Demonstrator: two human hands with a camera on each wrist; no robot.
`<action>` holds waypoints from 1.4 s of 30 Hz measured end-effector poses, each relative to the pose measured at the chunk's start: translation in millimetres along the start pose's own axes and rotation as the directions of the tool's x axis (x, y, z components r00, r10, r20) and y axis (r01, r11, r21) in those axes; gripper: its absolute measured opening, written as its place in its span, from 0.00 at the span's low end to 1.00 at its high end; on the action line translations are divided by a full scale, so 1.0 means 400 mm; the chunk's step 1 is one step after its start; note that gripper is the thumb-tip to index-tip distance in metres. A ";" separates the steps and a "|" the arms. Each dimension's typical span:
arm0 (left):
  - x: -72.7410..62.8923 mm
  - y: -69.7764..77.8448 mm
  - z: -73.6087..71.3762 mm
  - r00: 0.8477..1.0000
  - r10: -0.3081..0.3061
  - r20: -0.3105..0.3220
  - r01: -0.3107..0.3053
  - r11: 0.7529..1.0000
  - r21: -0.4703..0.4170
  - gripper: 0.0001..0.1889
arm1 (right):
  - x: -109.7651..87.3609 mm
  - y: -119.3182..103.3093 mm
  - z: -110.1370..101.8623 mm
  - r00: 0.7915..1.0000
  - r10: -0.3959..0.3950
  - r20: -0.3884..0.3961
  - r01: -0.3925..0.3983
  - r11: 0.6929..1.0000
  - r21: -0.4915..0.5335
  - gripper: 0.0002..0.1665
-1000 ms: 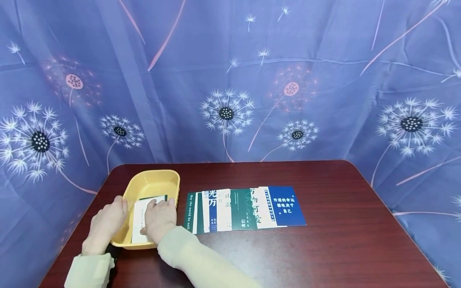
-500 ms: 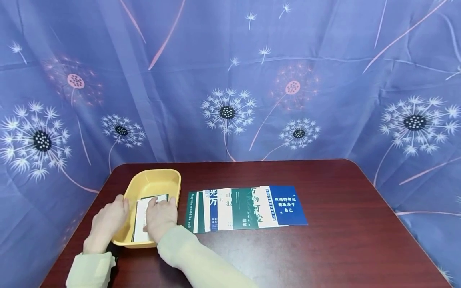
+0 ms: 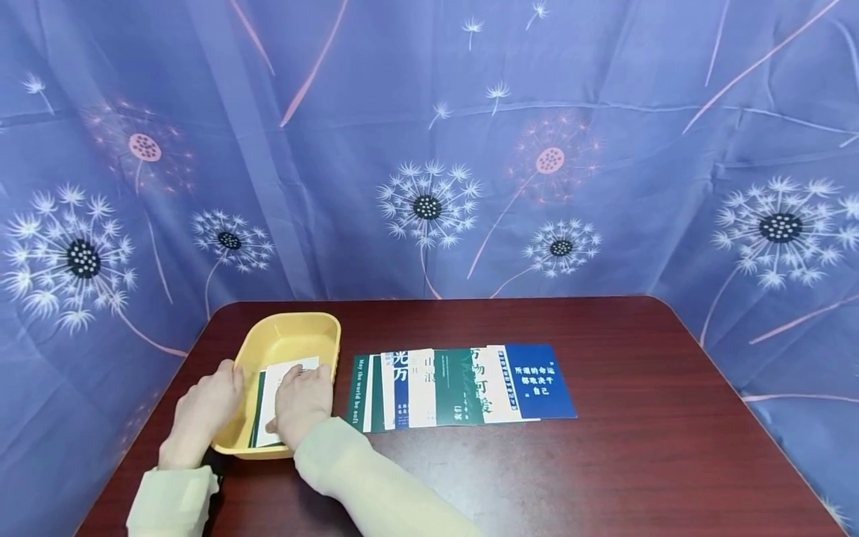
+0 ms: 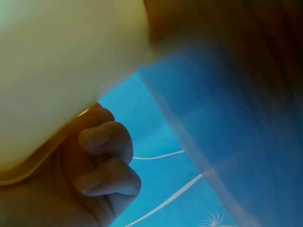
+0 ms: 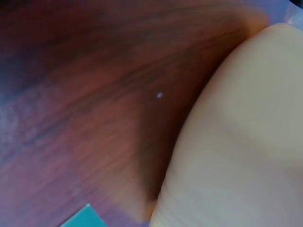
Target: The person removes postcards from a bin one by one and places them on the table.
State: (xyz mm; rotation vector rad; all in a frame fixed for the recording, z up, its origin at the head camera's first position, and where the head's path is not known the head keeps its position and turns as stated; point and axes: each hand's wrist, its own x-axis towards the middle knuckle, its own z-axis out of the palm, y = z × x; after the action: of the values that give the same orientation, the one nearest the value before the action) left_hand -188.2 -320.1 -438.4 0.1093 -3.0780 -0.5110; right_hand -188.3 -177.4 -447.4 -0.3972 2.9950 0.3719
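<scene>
A yellow tray (image 3: pixel 290 333) stands at the table's left, with a small stack of cards (image 3: pixel 271 395) in it, a white card on top and a green edge showing at its left. My left hand (image 3: pixel 213 389) grips the tray's left rim; the left wrist view shows its fingers (image 4: pixel 106 158) curled under the tray's wall (image 4: pixel 61 71). My right hand (image 3: pixel 303 389) rests with its fingers on top of the white card. The right wrist view shows only the tray's outer wall (image 5: pixel 236 132) and the table (image 5: pixel 85 94).
A fanned row of overlapping green, white and blue cards (image 3: pixel 463 384) lies on the dark red table (image 3: pixel 604 462) just right of the tray. A blue dandelion-print cloth (image 3: pixel 429 149) hangs behind and around the table.
Under my right hand the white card has slid further into the tray and now covers the green card's far end. My left hand stays on the rim.
</scene>
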 end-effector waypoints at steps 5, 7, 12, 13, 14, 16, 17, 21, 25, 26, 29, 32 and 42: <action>0.001 0.001 0.002 1.000 0.005 -0.002 -0.005 1.000 0.007 0.20 | 0.003 0.005 -0.001 1.000 0.018 -0.016 -0.018 1.000 0.019 0.67; 0.001 0.000 0.003 1.000 0.007 -0.001 -0.007 1.000 0.006 0.20 | 0.002 0.009 -0.002 0.999 0.026 -0.039 -0.025 0.999 0.039 0.68; 0.003 -0.003 0.005 1.000 0.003 0.007 -0.004 1.000 0.007 0.20 | 0.000 0.022 0.002 0.984 0.040 -0.173 -0.012 0.987 0.158 0.54; 0.002 -0.004 0.006 1.000 0.001 0.006 -0.001 1.000 0.008 0.21 | -0.001 0.023 0.003 0.979 0.041 -0.197 -0.005 0.983 0.183 0.49; 0.002 -0.004 0.007 1.000 0.000 0.005 0.000 1.000 0.008 0.21 | -0.002 0.025 0.003 0.976 0.039 -0.215 0.004 0.980 0.198 0.45; 0.000 -0.004 0.008 1.000 0.000 -0.001 0.000 1.000 0.006 0.21 | -0.006 0.030 0.004 0.971 0.033 -0.237 0.021 0.975 0.222 0.39; 0.000 -0.003 0.009 1.000 0.001 -0.003 -0.001 1.000 0.006 0.21 | -0.007 0.034 0.005 0.970 0.028 -0.242 0.030 0.972 0.233 0.39; 0.001 -0.001 0.011 0.999 0.021 -0.028 -0.021 1.000 0.014 0.20 | -0.008 0.053 0.000 0.964 0.004 -0.265 0.080 0.949 0.306 0.38; 0.001 -0.001 0.007 0.999 0.019 -0.035 -0.018 1.000 0.019 0.20 | -0.005 0.084 -0.017 0.949 0.027 -0.314 0.148 0.842 0.519 0.15; 0.000 -0.002 0.006 0.999 0.018 -0.038 -0.017 1.000 0.020 0.20 | -0.004 0.092 -0.023 0.948 0.034 -0.317 0.168 0.792 0.587 0.09; -0.001 -0.001 0.003 1.000 0.010 -0.026 -0.010 1.000 0.020 0.20 | -0.009 0.117 -0.043 0.959 0.046 -0.280 0.204 0.577 0.791 0.10; -0.004 0.001 0.002 1.000 0.019 -0.024 -0.018 1.000 0.015 0.19 | -0.021 0.145 -0.067 0.978 0.068 -0.198 0.164 0.338 0.927 0.13; -0.003 0.010 0.001 0.999 0.004 -0.043 -0.004 1.000 0.015 0.19 | -0.066 0.328 -0.090 0.982 0.162 -0.102 0.121 -0.116 0.986 0.07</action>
State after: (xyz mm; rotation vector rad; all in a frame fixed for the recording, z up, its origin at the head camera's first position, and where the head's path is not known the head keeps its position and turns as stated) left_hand -187.2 -316.1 -437.3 0.1127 -3.0401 -0.4785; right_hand -200.3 -57.0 -379.5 -0.1402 2.2892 -2.0453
